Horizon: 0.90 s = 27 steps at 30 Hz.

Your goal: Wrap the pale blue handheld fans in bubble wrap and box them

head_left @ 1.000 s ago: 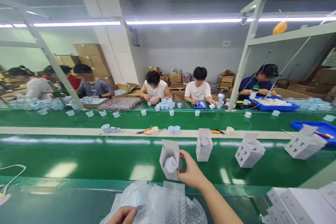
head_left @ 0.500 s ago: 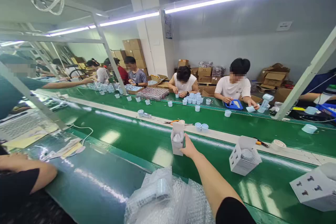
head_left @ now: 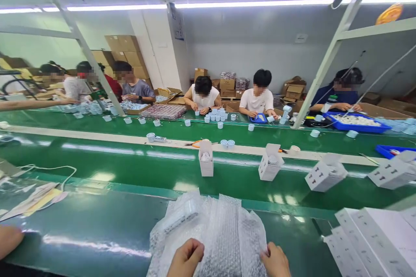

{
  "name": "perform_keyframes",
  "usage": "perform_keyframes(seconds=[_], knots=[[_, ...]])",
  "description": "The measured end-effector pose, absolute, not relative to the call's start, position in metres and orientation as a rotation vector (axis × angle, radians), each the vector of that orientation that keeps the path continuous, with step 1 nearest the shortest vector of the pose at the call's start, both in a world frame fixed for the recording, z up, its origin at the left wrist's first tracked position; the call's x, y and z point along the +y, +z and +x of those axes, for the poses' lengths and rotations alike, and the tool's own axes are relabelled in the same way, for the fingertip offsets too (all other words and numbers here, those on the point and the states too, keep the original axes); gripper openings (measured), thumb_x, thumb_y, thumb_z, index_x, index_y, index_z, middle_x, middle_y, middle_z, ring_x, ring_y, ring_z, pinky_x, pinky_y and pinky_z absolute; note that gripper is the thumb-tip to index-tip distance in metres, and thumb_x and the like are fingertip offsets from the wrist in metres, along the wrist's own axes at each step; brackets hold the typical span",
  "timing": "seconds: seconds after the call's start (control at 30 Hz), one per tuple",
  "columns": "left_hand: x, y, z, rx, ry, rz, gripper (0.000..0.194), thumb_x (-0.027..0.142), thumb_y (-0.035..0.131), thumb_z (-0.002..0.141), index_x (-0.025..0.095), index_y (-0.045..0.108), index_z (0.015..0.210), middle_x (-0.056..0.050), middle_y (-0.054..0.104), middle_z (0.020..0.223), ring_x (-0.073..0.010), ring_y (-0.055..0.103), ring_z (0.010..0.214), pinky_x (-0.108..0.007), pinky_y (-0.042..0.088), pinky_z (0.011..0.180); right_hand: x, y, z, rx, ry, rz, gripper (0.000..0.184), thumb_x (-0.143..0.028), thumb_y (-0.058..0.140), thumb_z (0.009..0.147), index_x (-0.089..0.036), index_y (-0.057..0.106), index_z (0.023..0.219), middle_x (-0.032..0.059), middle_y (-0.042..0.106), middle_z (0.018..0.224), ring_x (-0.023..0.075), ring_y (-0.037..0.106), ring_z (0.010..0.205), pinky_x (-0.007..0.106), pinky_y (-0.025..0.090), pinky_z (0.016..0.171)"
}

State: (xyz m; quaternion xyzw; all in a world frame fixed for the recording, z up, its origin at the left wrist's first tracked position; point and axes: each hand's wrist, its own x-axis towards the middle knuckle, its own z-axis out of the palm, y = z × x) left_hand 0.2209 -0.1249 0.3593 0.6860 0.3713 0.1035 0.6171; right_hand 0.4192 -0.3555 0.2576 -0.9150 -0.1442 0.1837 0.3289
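Observation:
A pile of clear bubble-wrap sheets lies on the near green bench in front of me. My left hand rests on its near edge with fingers curled onto the wrap. My right hand pinches the right near edge of the same pile. An open white carton with a wrapped white part inside stands upright on the green belt beyond the pile, apart from both hands.
More open white cartons ride the belt to the right. A stack of flat white boxes sits at my near right. Cables and papers lie at left, by another person's hand. Several workers sit across the far belt.
My right hand let go of the white carton, left it standing on the belt, and came back to the bubble wrap. My left hand is back in view on the pile.

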Motion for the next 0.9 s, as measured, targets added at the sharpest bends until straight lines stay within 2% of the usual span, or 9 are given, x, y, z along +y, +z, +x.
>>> perform_keyframes(seconds=[0.13,0.2,0.27,0.4,0.47,0.53,0.67,0.77,0.9], knots=[[-0.135,0.382,0.242,0.728,0.2,1.711,0.049,0.061,0.064,0.067,0.018,0.063,0.091,-0.01,0.067,0.097,-0.0268,0.059,0.095,-0.034,0.045,0.084,-0.339,0.304,0.4,-0.493,0.579,-2.076,0.005,-0.028,0.051,0.068,-0.026,0.048,0.072,0.0003,0.06,0.072,0.0227,0.063,0.077,0.036,0.049,0.075],[-0.129,0.4,0.251,0.767,0.207,1.597,0.079,0.062,0.071,0.06,0.017,0.052,0.121,-0.019,0.05,0.136,-0.0318,0.047,0.125,-0.038,0.042,0.096,-0.333,0.339,0.384,-0.563,0.765,-1.659,0.018,-0.026,0.053,0.072,-0.025,0.054,0.09,-0.0006,0.063,0.087,0.02,0.062,0.089,0.032,0.046,0.083],[-0.122,0.417,0.259,0.733,0.063,1.375,0.096,0.065,0.075,0.056,0.019,0.04,0.133,-0.022,0.039,0.146,-0.0333,0.043,0.13,-0.041,0.044,0.094,-0.33,0.371,0.365,-0.57,0.867,-1.383,0.023,-0.028,0.059,0.073,-0.024,0.054,0.095,-0.0026,0.062,0.086,0.018,0.06,0.086,0.028,0.044,0.079],[-0.122,0.436,0.264,0.554,-0.051,1.137,0.071,0.051,0.082,0.056,0.017,0.055,0.112,-0.008,0.068,0.096,-0.0215,0.064,0.084,-0.033,0.045,0.077,-0.331,0.409,0.336,-0.661,0.999,-1.298,0.039,-0.028,0.064,0.069,-0.025,0.056,0.108,-0.0001,0.064,0.1,0.0194,0.059,0.092,0.03,0.044,0.084],[-0.131,0.44,0.262,0.516,0.037,1.239,0.052,0.04,0.083,0.057,0.016,0.059,0.096,0.001,0.064,0.073,-0.0153,0.058,0.068,-0.028,0.041,0.069,-0.329,0.421,0.331,-0.613,0.929,-1.398,0.067,-0.026,0.068,0.064,-0.027,0.047,0.128,0.0057,0.058,0.125,0.0242,0.054,0.113,0.035,0.042,0.095],[-0.14,0.447,0.257,0.491,0.082,1.385,0.043,0.034,0.08,0.058,0.016,0.06,0.092,0.004,0.061,0.065,-0.0144,0.054,0.063,-0.027,0.039,0.066,-0.322,0.435,0.33,-0.538,0.75,-1.556,0.073,-0.028,0.071,0.061,-0.026,0.047,0.131,0.0089,0.054,0.132,0.0264,0.05,0.119,0.038,0.041,0.097],[-0.148,0.464,0.248,0.46,0.082,1.547,0.042,0.031,0.075,0.061,0.02,0.06,0.098,0.006,0.062,0.064,-0.0157,0.054,0.064,-0.027,0.039,0.066,-0.301,0.458,0.338,-0.439,0.443,-1.673,0.025,-0.044,0.065,0.074,-0.019,0.067,0.077,0.0022,0.063,0.073,0.0177,0.054,0.072,0.03,0.042,0.069],[-0.143,0.469,0.245,0.432,0.083,1.461,0.035,0.037,0.074,0.062,0.02,0.057,0.088,0.006,0.059,0.058,-0.0137,0.051,0.059,-0.026,0.039,0.062,-0.289,0.463,0.34,-0.132,0.41,-1.378,0.042,-0.057,0.072,0.066,-0.017,0.06,0.068,-0.0038,0.05,0.058,0.0111,0.041,0.057,0.026,0.034,0.057],[-0.13,0.465,0.245,0.438,0.242,1.371,0.034,0.041,0.078,0.064,0.018,0.058,0.08,0.003,0.062,0.065,-0.0115,0.052,0.06,-0.023,0.04,0.06,-0.277,0.459,0.325,-0.103,0.644,-1.013,0.059,-0.065,0.074,0.058,-0.02,0.064,0.095,-0.0004,0.061,0.072,0.0145,0.052,0.064,0.028,0.043,0.063]])
